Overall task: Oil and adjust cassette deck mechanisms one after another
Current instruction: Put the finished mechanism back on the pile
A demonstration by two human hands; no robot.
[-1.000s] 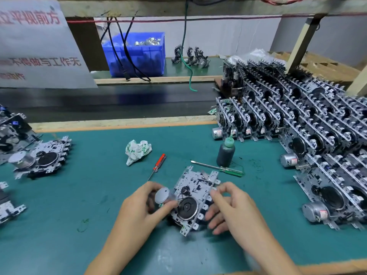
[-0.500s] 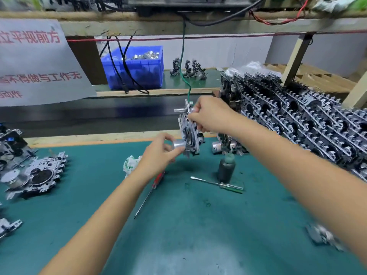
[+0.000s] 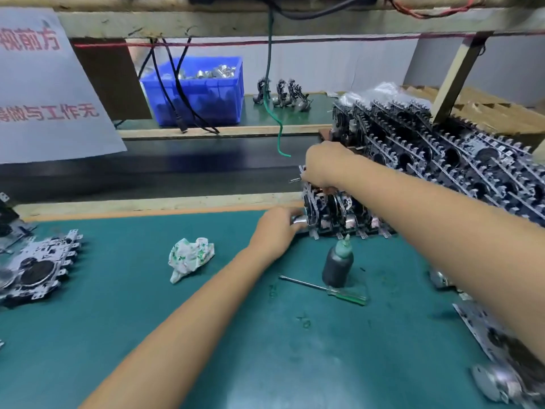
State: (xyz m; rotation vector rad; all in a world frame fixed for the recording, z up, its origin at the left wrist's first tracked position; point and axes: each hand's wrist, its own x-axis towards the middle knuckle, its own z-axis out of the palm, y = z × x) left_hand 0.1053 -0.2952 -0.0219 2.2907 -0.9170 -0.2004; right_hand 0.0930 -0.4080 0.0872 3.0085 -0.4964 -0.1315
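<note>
Head view: the upright black-and-silver metal cassette deck mechanism (image 3: 312, 208), lifted off the bench a second ago, now stands against the stacked row, right hand (image 3: 323, 163) pinching its top, left hand (image 3: 275, 231) gripping its motor, so servicing looks finished.

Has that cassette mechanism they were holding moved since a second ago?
Yes. The cassette mechanism went from flat on the mat, nearer than the oil bottle, to standing beyond it against the stacked row, held by both hands.

mechanism (image 3: 309, 208) lowered from air, set against stack (image 3: 442, 172)
</note>
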